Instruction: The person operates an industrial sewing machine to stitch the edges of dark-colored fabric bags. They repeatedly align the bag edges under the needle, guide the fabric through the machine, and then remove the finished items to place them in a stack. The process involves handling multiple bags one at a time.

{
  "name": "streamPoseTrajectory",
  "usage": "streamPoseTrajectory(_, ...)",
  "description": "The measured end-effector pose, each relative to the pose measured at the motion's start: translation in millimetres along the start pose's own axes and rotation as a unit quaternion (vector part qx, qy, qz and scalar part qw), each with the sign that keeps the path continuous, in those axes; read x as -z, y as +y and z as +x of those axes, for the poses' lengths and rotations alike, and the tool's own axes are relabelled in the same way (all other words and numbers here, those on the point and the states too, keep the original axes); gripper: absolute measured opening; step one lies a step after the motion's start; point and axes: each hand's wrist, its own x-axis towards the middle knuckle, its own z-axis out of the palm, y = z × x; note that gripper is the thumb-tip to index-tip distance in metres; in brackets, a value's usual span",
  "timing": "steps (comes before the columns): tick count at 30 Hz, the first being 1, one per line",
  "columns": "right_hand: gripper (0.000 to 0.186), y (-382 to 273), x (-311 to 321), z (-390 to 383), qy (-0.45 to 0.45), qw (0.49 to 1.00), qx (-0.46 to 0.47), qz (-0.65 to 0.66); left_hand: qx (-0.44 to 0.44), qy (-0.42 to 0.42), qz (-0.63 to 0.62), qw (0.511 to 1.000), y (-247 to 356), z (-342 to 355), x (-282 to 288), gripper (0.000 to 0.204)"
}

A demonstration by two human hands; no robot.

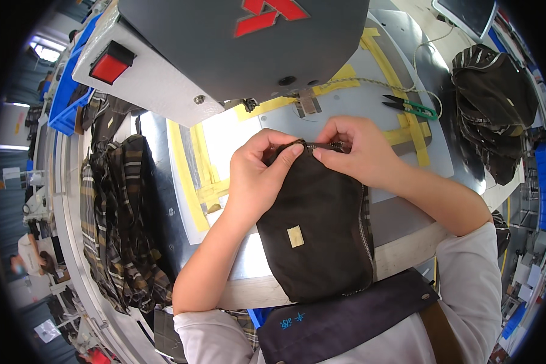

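So we've got a dark brown fabric pouch (318,233) lying on the worktop (406,242), its bottom hanging over the near edge toward our lap. It has a small pale square label (295,236) stitched roughly in the middle of its face, and a zipper (366,233) running down its right side and along the top. Our left hand (258,176) is pinching the top edge of the pouch, thumb on the front and fingers curled over the rim. Our right hand (355,148) is pinched together too, thumb and forefinger closed on the zipper at the top edge, just beside the left thumb. Behind the hands sits the sewing machine (224,48), a grey head with a red angular emblem (267,13) on it and a red rectangular switch (110,64) on its white left end. Yellow tape strips (406,121) mark out a frame on the worktop around the machine. Green-handled thread snips (412,107) lie toward the far right side, well apart from the hands. A stack of more dark pouches (494,109) sits at the far right corner, and a heap of plaid fabric (118,224) hangs off the left edge.
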Motion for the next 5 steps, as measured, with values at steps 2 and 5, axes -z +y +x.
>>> streamPoseTrajectory(2, 0.019, -0.3, -0.3, 0.0, 0.003, 1.0, 0.004, 0.001, 0.002, -0.009, 0.006, 1.0, -0.2, 0.2, 0.9, 0.009)
streamPoseTrajectory(5, 0.018, 1.3, 0.0, 2.5, -0.004, 1.0, 0.023, 0.006, 0.01, -0.027, 0.009, 1.0, -0.2, -0.2, 2.1, 0.01)
